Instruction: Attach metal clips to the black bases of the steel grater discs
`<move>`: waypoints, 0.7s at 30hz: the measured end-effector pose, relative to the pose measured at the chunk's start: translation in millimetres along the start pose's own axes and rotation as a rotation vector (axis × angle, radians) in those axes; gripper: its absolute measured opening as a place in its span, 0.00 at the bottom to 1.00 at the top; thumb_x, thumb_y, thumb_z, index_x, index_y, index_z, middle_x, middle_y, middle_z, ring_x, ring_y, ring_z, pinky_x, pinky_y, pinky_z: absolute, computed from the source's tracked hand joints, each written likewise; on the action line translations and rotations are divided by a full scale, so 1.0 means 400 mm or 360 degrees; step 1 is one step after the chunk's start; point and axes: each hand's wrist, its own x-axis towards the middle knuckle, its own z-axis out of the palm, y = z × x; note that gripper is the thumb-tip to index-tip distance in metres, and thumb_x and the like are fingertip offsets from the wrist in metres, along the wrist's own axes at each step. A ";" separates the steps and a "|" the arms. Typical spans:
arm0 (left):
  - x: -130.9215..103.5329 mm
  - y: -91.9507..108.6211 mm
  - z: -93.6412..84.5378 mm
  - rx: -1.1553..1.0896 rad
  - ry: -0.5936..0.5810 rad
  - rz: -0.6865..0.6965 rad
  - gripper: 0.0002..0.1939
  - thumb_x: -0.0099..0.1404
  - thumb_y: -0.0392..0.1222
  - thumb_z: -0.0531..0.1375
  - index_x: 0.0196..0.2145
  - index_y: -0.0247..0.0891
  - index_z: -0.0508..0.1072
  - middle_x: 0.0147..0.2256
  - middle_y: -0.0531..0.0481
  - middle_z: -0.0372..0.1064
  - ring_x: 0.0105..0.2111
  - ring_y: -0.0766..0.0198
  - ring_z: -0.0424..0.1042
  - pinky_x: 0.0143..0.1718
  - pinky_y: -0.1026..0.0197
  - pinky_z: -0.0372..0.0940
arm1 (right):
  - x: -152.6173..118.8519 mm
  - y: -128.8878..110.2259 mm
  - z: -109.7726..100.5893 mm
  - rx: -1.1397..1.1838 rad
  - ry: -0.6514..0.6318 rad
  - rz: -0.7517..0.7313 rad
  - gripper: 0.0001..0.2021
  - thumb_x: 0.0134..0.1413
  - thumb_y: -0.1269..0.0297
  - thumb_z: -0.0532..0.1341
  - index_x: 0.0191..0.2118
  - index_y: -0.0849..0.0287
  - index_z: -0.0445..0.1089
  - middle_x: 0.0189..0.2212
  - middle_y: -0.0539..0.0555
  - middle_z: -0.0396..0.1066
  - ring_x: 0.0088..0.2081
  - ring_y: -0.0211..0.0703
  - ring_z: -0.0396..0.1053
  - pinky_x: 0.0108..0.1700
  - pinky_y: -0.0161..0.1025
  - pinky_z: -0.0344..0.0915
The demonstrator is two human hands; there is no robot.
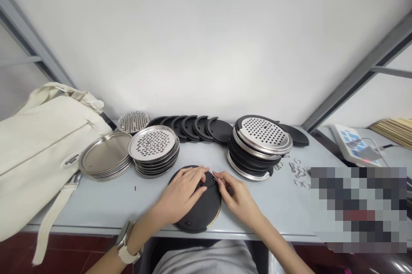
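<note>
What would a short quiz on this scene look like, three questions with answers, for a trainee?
1. True or false: the left hand rests on the cream bag.
2. On which wrist is the watch worn? A: left. B: right.
3. What small things lie loose on the table just to the right of the tall stack?

Key:
1. False. It rests on a black disc, while the right hand pinches a shiny metal piece by the disc's edge.
2. A.
3. Little metal parts, several of them rings.
</note>
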 end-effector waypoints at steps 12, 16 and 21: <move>0.001 0.005 -0.005 -0.0002 -0.0018 -0.0034 0.11 0.73 0.40 0.52 0.52 0.44 0.64 0.56 0.50 0.65 0.60 0.58 0.59 0.59 0.52 0.56 | 0.002 -0.003 -0.005 0.0025 -0.0058 -0.0005 0.11 0.67 0.63 0.49 0.42 0.60 0.67 0.29 0.51 0.70 0.27 0.39 0.63 0.31 0.34 0.61; 0.002 0.006 -0.005 -0.0010 -0.0041 -0.0031 0.11 0.74 0.40 0.51 0.52 0.44 0.64 0.56 0.50 0.65 0.59 0.57 0.60 0.59 0.52 0.55 | 0.000 -0.001 -0.007 0.0032 -0.0086 0.0001 0.11 0.67 0.64 0.49 0.40 0.60 0.67 0.30 0.52 0.70 0.30 0.40 0.66 0.32 0.34 0.62; 0.003 0.007 -0.007 -0.0006 -0.0053 -0.0037 0.11 0.74 0.41 0.51 0.52 0.44 0.64 0.56 0.50 0.65 0.59 0.59 0.59 0.59 0.53 0.55 | 0.001 0.005 -0.006 0.0049 -0.0115 -0.0006 0.11 0.68 0.64 0.48 0.42 0.60 0.66 0.34 0.54 0.71 0.35 0.42 0.68 0.37 0.35 0.63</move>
